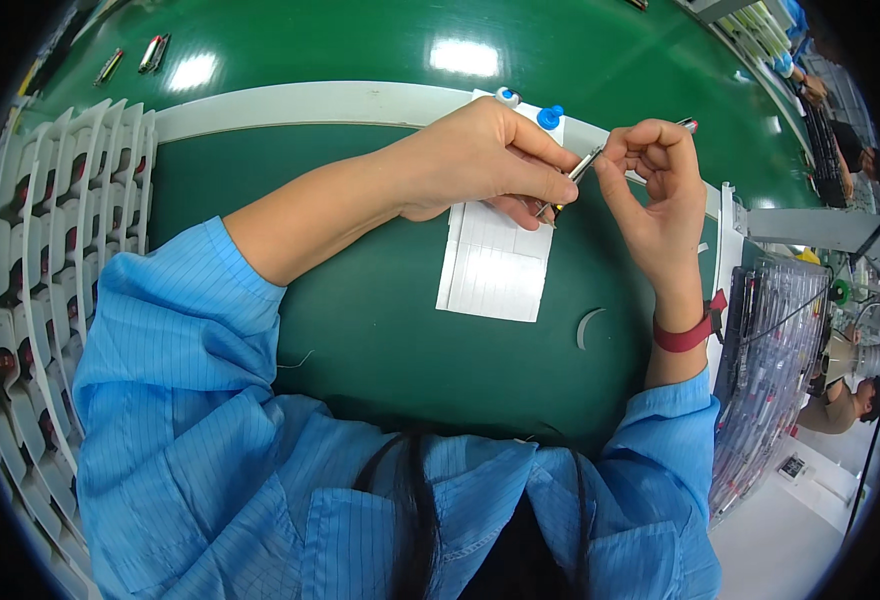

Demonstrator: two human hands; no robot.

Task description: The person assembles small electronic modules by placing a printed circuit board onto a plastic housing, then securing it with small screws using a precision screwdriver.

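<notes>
My left hand [490, 160] is closed, its thumb and fingers pinching a slim silver-and-black piece [586, 163] that slants up to the right. Its lower end pokes out beneath the fingers; its exact kind I cannot make out. At the upper end, my right hand [655, 185] has thumb and forefinger pressed together, with the other fingers curled. Whatever is between those fingertips is too small to tell. Below my left hand lies a white sheet of strips [495, 265] on the green mat. A blue knob [550, 117] stands just beyond the hands.
White ridged trays [70, 230] with dark red parts stand at the left. On the right are clear trays [775, 350] of slim parts. A curved white strip [586, 328] lies on the mat. Small cylinders [152, 54] lie far left. Other people are at the far right.
</notes>
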